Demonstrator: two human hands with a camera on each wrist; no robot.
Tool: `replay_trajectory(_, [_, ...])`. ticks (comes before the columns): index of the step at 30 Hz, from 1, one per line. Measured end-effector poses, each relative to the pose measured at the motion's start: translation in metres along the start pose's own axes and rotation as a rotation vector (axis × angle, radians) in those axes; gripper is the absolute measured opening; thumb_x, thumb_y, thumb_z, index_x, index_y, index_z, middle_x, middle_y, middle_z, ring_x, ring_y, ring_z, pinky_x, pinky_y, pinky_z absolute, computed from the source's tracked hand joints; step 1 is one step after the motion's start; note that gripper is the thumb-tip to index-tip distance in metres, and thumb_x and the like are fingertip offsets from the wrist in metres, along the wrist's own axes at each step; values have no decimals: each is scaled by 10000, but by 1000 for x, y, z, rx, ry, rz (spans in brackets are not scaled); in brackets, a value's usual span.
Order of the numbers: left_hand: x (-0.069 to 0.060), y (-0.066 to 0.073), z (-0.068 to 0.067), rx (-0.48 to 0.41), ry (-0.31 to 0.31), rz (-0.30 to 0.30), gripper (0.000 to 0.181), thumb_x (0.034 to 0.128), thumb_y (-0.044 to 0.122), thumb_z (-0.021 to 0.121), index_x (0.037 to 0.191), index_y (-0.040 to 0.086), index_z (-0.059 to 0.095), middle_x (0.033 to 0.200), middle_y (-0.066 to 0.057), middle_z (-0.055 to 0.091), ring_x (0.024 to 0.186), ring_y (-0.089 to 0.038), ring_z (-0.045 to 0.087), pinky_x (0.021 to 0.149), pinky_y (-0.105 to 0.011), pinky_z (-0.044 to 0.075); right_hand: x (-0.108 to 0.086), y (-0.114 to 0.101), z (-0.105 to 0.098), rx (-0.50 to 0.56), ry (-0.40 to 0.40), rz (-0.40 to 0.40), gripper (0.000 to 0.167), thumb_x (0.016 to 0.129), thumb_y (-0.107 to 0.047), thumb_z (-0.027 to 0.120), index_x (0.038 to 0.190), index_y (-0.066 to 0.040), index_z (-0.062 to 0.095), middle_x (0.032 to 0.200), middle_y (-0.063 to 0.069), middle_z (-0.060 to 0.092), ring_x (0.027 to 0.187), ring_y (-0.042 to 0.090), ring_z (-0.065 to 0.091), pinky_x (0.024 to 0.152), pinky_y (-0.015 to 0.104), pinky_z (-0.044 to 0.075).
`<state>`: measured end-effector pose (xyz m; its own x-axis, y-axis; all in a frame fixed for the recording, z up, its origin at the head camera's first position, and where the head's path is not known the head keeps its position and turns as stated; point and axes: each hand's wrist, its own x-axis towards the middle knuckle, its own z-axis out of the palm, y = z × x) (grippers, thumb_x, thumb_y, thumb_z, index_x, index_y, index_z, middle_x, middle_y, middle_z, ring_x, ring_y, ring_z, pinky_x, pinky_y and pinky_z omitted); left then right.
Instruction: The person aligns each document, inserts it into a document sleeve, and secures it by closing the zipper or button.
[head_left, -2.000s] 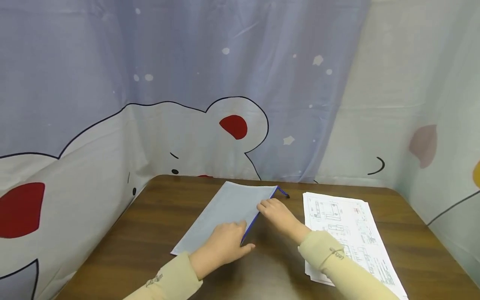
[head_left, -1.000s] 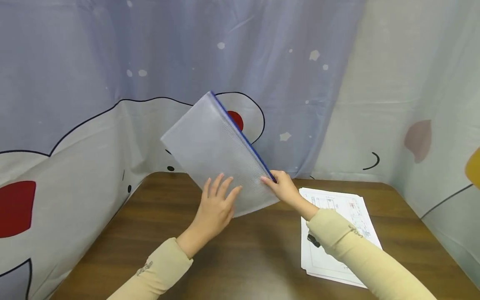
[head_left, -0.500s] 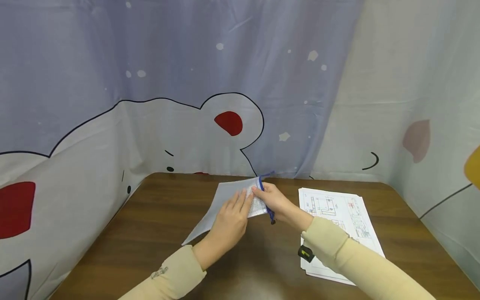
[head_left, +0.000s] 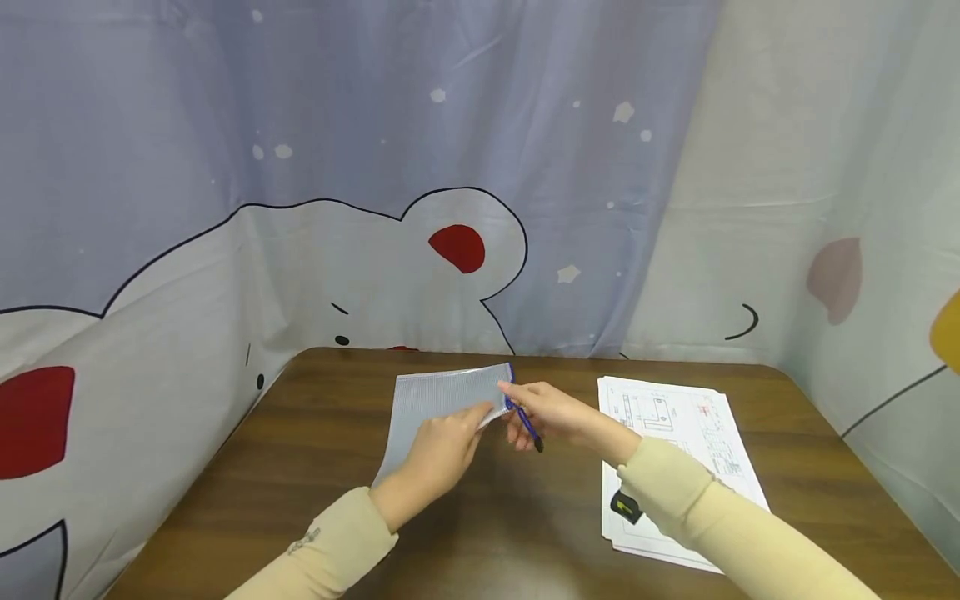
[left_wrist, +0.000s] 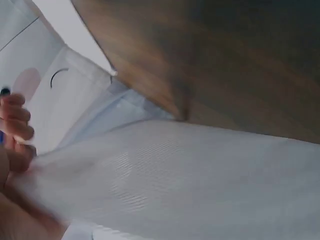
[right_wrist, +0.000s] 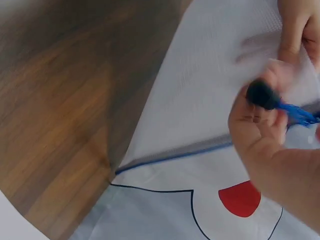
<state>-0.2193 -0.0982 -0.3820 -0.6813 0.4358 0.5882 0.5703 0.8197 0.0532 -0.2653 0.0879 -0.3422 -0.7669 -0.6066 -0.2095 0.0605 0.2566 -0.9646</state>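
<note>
In the head view a translucent mesh zip pouch point(head_left: 435, 404) with a blue zip edge is raised at its right side above the table. My left hand point(head_left: 442, 446) pinches its near edge, with the thumb on top and fingers showing dimly through the mesh in the right wrist view. The right hand point(head_left: 547, 412) pinches the blue-edged side close to the left fingertips. A blue cord pull point(head_left: 527, 427) with a black tip point(right_wrist: 262, 94) hangs across the right fingers. The zip slider itself is too small to make out.
A stack of printed drawings point(head_left: 697, 450) lies on the brown wooden table point(head_left: 300, 467), partly under the right forearm. A small black piece with a yellow mark point(head_left: 626, 506) shows beside the right sleeve. A patterned curtain point(head_left: 360, 125) closes off the back and sides.
The pouch has been lifted off the table, turned over in the air and lowered again. Both hands have come together at its blue edge, where the left hand has gone from spread fingers to a pinch.
</note>
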Motion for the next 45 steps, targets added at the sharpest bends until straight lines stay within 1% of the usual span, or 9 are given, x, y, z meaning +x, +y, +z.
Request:
replay_trajectory(4, [0, -4, -2, -74, -93, -88, 267, 794, 16, 667, 1060, 33, 651, 927, -109, 718, 770, -217, 691, 608, -365, 556, -2, 5, -1, -176, -23, -140, 365, 1008, -199, 403, 868, 109, 541, 493, -74, 380, 402, 25, 321, 405, 166, 304])
replay_trajectory(7, [-3, -6, -3, -43, -83, -63, 277, 753, 42, 693, 1028, 45, 657, 941, -96, 713, 803, -237, 691, 627, -370, 556, -3, 8, 2, -266, -36, -258, 281, 984, -95, 442, 883, 151, 530, 501, -93, 342, 401, 8, 253, 400, 158, 242])
replay_trajectory(13, [-3, -6, 0, 149, 215, 203, 193, 752, 208, 776, 808, 105, 622, 663, 21, 600, 506, -129, 555, 407, -249, 439, -2, 8, 9, -295, -49, -329, 247, 966, -58, 455, 884, 155, 550, 519, -108, 393, 405, -14, 263, 407, 144, 239])
replay_trajectory(16, [0, -2, -4, 195, 293, 247, 229, 712, 173, 802, 688, 101, 586, 576, 34, 519, 435, -103, 467, 355, -223, 362, -1, 5, 8, -332, -54, -345, 217, 934, -43, 492, 878, 155, 561, 541, -58, 453, 431, 1, 335, 420, 162, 294])
replay_trajectory(21, [0, 1, -10, 248, 294, 263, 288, 687, 157, 811, 617, 106, 536, 546, 25, 496, 405, -103, 456, 331, -225, 341, -2, 2, 6, -407, -9, -376, 170, 892, -25, 553, 818, 123, 592, 576, 230, 519, 466, 47, 470, 444, 220, 422])
replay_trajectory(23, [-1, 1, -10, 276, 300, 280, 301, 678, 161, 817, 608, 108, 529, 543, 25, 499, 400, -101, 464, 327, -226, 348, -2, 1, 8, -421, 18, -370, 156, 879, -19, 570, 789, 103, 604, 581, 258, 527, 459, 52, 479, 441, 207, 417])
replay_trajectory(28, [-5, 2, -11, 315, 312, 321, 299, 676, 149, 815, 601, 99, 529, 533, 20, 494, 378, -85, 456, 315, -226, 336, 0, 3, 11, -457, 51, -362, 131, 847, 3, 584, 769, 102, 622, 521, 96, 518, 428, 32, 435, 420, 164, 363])
replay_trajectory(39, [-7, 6, -11, 300, 294, 328, 267, 670, 106, 785, 603, 94, 527, 533, 20, 483, 383, -95, 465, 320, -236, 356, 8, 10, 3, -491, 53, -383, 114, 824, 49, 568, 756, 121, 625, 520, -50, 466, 440, -10, 381, 424, 132, 319])
replay_trajectory(45, [-10, 12, -16, 282, 293, 355, 281, 631, 101, 783, 610, 95, 503, 537, 25, 484, 393, -88, 482, 325, -225, 363, 13, 23, -8, -537, 113, -381, 127, 824, 16, 593, 739, 102, 632, 511, -26, 484, 450, -13, 377, 438, 136, 316])
